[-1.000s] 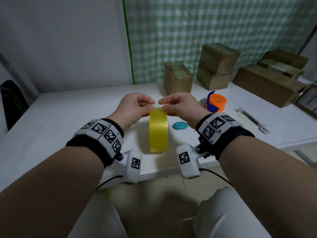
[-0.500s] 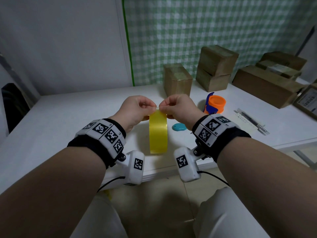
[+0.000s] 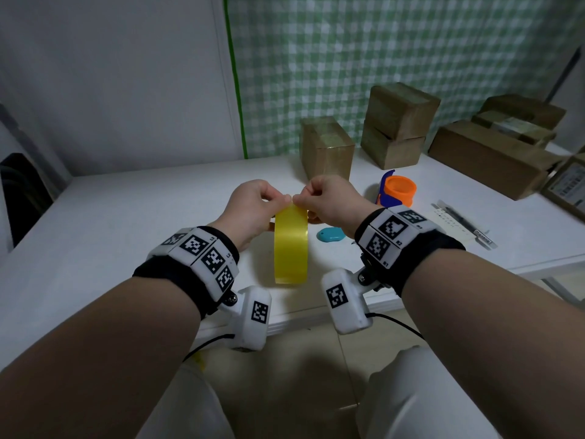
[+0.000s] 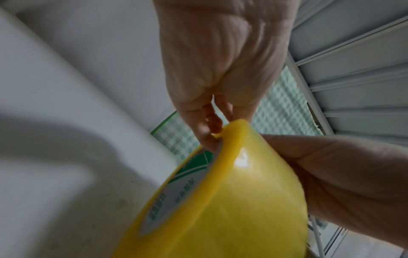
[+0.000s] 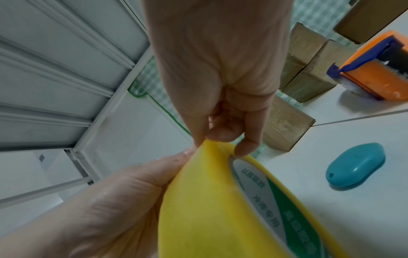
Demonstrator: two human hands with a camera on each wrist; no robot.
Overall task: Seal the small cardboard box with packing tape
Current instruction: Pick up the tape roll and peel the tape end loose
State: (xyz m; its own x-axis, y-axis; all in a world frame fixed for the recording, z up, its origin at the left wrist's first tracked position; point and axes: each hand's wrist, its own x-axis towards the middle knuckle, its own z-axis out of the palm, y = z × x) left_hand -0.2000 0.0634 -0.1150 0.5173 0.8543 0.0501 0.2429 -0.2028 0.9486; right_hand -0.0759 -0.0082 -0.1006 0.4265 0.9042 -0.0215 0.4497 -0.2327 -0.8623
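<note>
A yellow roll of packing tape [image 3: 290, 245] stands on edge in the air above the white table [image 3: 126, 223], held at its top by both hands. My left hand [image 3: 253, 205] pinches the roll's upper left rim, and my right hand [image 3: 329, 201] pinches the upper right rim, thumbs nearly touching. In the left wrist view the tape roll [image 4: 232, 200] fills the lower right; in the right wrist view the roll [image 5: 220, 209] shows its printed core. A small cardboard box [image 3: 326, 147] stands upright behind the hands.
An orange and blue tape dispenser [image 3: 397, 191] and a teal oval object [image 3: 330, 234] lie right of the hands. A pen on paper [image 3: 462, 223] lies further right. Stacked boxes [image 3: 399, 125] and long cartons [image 3: 487, 156] line the back right by a checked curtain.
Both hands have closed in slightly on the top of the roll, thumbs now closer together. The roll stays in the same place.
</note>
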